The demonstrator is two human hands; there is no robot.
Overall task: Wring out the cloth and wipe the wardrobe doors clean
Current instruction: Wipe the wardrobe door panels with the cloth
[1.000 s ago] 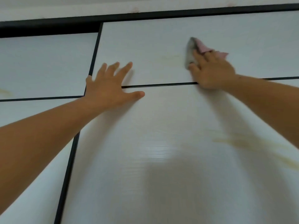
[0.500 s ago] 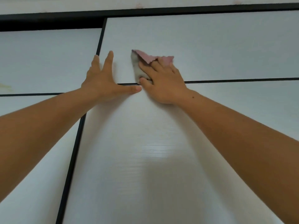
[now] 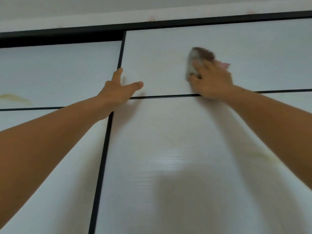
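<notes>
The cloth point(image 3: 194, 63), grey with a pink corner showing past the knuckles, sits in the upper right of the frame against the top panel point(image 3: 160, 53) of the white wardrobe door. The right hand point(image 3: 212, 80) presses it there with the fingers laid out over it, not wrapped round it. Hand and cloth are both smeared by motion blur. The left hand point(image 3: 116, 92) is open just left of centre, thumb out to the right, leaning on the door where the vertical black frame strip point(image 3: 104, 149) meets the horizontal black strip point(image 3: 160, 96).

The likeliest slip is the cloth itself. It is only trapped between flat fingers and a smooth panel high overhead, so a fast stroke or a moment's easing of pressure could let it slide out and fall. It is also bunched, so little of it meets the door, and a quick pass may leave unwiped bands between strokes.

If the wringing was poor, water would probably run down the panel or along the raised forearm.

The left fingers lie at the door's edge. Should this door be a sliding one, the brace could push it sideways and nip them.

A yellowish streak point(image 3: 260, 156) at mid right and another stain point(image 3: 15, 98) at the left edge lie well apart from the cloth and are easy to miss.
</notes>
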